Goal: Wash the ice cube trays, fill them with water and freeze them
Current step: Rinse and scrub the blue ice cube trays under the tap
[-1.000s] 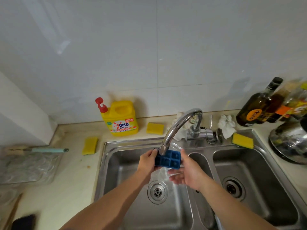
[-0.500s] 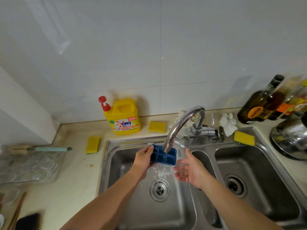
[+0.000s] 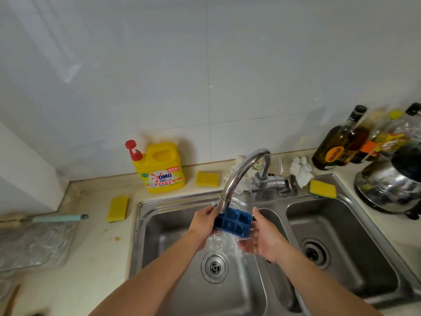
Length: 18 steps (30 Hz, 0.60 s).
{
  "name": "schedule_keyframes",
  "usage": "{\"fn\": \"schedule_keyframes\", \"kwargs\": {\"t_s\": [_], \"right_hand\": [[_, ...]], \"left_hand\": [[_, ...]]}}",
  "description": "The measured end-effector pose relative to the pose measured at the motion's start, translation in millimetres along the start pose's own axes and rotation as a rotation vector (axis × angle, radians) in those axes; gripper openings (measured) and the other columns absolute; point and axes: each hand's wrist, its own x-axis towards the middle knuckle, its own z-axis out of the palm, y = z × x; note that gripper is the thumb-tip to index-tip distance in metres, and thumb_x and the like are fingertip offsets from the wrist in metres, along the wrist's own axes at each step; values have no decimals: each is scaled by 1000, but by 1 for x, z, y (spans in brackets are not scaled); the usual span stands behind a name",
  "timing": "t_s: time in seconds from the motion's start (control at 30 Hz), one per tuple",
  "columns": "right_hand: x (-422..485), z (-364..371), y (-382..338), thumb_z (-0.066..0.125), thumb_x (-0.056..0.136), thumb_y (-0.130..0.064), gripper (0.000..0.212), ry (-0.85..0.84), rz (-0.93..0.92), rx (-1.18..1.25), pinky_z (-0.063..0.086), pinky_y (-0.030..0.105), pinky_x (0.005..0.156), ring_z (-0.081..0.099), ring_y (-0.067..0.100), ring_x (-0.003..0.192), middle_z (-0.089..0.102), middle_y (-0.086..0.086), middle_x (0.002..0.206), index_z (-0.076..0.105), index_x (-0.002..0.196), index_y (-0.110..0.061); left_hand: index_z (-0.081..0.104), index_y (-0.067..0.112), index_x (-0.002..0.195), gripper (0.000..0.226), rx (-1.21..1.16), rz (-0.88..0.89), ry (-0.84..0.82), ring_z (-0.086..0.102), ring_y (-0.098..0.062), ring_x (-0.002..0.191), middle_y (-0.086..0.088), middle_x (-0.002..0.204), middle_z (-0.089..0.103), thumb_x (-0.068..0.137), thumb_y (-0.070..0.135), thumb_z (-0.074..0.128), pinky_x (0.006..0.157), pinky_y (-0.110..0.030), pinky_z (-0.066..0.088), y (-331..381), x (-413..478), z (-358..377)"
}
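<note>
- The left hand [image 3: 203,222] is gripping the left end of the blue ice cube tray [image 3: 237,221], with fingers curled round its edge.
- The tray is sitting directly under the faucet [image 3: 241,173] outlet, above the left basin [image 3: 155,238] of the sink, with its compartments facing up and its near edge tilting slightly down.
- The right hand [image 3: 262,242] is lying open, palm up, below the tray's right end. The thumb is standing just beside that end; actual contact cannot be confirmed.
- Change: half a second ago the right hand was hanging apart from the tray. It is now closing in again to steady the right end.
- Change: the tray is now sitting flatter under the outlet than before.
- Water [image 3: 224,242] is spilling over the near edge, across the right palm, and falling toward the drain [image 3: 214,267].
- Judgement: the rinsing step is proceeding. Filling and freezing are not yet starting.
- The yellow detergent bottle [image 3: 162,171] is standing on the far counter, well apart from both hands.
</note>
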Motion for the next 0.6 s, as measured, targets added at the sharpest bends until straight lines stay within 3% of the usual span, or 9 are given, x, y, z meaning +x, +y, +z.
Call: {"fn": "schedule_keyframes", "kwargs": {"t_s": [0.23,0.37,0.5,0.6], "right_hand": [[0,9,6,55,102,-48,49,-60,4,-24,53,34,54,65,29,65,70,23,90,66,119,-3],[1,16,14,63,100,-41,37,58,-63,-179,56,33,56,70,29,68,73,18,86,71,107,-6],[4,15,30,65,97,-38,28,171,-183,-414,61,39,58,73,24,69,75,12,86,73,100,-11],[2,10,37,64,97,-37,26,219,-265,-548,63,46,68,75,28,82,75,10,90,71,91,-13]], "left_hand": [[71,10,112,27,45,-37,-87,71,-26,96,-17,106,73,107,22,47,72,-30,58,-11,-5,-10],[73,23,112,26,404,9,-57,68,-16,96,-2,103,74,105,32,49,84,-30,55,-23,-4,-26],[68,18,105,21,462,-118,-70,62,-16,81,-5,100,70,105,30,51,73,-28,53,-39,-7,-40],[65,15,114,25,561,-182,-113,66,-15,87,-6,106,69,105,33,50,73,-25,55,-46,-12,-42]]}}
